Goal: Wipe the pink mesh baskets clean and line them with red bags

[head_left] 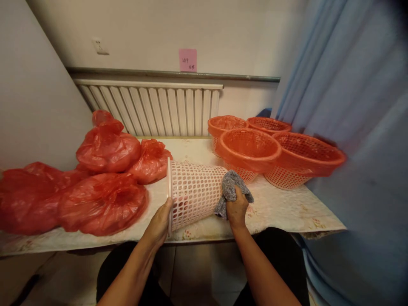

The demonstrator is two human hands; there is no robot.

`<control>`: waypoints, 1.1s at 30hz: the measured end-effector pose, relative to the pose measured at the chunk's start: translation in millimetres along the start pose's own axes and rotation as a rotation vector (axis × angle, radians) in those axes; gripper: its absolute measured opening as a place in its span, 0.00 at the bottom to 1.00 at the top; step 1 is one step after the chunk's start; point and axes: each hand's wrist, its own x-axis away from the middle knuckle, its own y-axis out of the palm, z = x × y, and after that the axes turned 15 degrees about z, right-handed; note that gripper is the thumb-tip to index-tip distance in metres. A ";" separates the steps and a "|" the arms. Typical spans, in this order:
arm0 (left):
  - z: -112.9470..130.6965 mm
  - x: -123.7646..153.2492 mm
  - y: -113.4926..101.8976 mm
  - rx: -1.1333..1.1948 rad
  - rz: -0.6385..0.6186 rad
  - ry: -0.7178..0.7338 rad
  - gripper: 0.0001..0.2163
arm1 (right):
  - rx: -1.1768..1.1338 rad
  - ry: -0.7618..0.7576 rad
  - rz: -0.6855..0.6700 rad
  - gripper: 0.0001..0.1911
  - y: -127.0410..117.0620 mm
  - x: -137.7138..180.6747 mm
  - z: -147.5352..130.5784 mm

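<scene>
A pale pink perforated plastic wastebasket (196, 191) lies on its side over the front of the table, its rim to the left and its base to the right. My left hand (161, 221) grips the rim, with the fingertips hidden behind it. In my right hand (237, 208) is a bunched grey cloth (234, 185), pressed against the basket's base end. The fingers of that hand are closed round the cloth.
Several tied red plastic bags (103, 204) are heaped on the left. Several baskets lined with red bags (250, 146) stand at the right, near a blue curtain (366, 106). A white radiator (153, 108) runs behind the flower-patterned tablecloth (287, 212).
</scene>
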 end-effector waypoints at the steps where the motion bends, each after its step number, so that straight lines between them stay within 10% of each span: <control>1: -0.3 0.0 -0.1 0.005 0.003 -0.001 0.33 | 0.002 -0.002 0.002 0.20 -0.2 0.0 0.0; 33: 7.4 8.2 5.9 0.105 0.127 0.000 0.26 | 0.058 0.006 -0.046 0.22 -2.8 1.3 -3.5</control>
